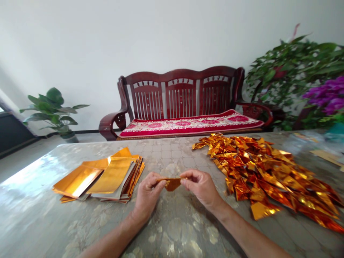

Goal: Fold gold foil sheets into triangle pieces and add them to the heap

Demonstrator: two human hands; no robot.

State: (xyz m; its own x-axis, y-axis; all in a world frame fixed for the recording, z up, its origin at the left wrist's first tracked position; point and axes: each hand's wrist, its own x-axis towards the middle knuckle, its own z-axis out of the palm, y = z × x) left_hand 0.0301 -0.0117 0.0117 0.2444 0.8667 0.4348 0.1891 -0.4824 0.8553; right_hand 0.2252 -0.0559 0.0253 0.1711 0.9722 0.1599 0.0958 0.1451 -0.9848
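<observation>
My left hand [147, 195] and my right hand [201, 186] both pinch one small folded piece of gold foil paper [172, 183], held just above the table [172, 229] near its middle. Each hand grips one end of the piece, fingers closed. To the left lies a stack of flat gold foil sheets [104, 177]. On the right spreads a big heap of folded gold foil pieces [268, 175], close to my right hand.
Behind the table stands a dark red wooden bench [182, 96] with a red cushion. A potted green plant [53, 111] sits on the floor at the left. Leafy plants and purple flowers [309, 75] crowd the right side.
</observation>
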